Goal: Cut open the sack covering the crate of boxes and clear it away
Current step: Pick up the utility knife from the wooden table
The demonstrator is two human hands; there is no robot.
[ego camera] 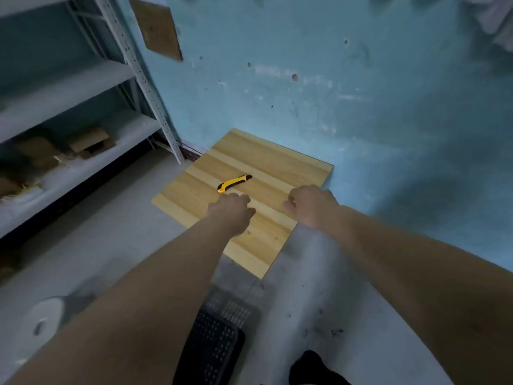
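- A wooden board [261, 173] with pale and darker stripes lies near the centre of the frame, its far edge against the blue wall [333, 79].
- A yellow and black utility knife [234, 183] rests on the board, just above centre, lying slantwise and touched by neither hand.
- The left hand [233, 212] reaches in from the lower left and hangs over the board just below the knife; its fingers are curled loosely inward and hold nothing.
- The right hand [312, 204] comes in from the lower right and sits over the board's right edge, fingers likewise curled in a loose fist, empty.
- A dark perforated plastic crate [213, 340] shows at the bottom centre, partly hidden between the forearms; no sack or boxes can be made out on it.
- A grey metal shelving unit [83, 107] fills the upper left, with brown cardboard pieces [88, 141] on its lower shelf.
- A white roll [44, 320] lies on the grey floor [111, 218] at the lower left.
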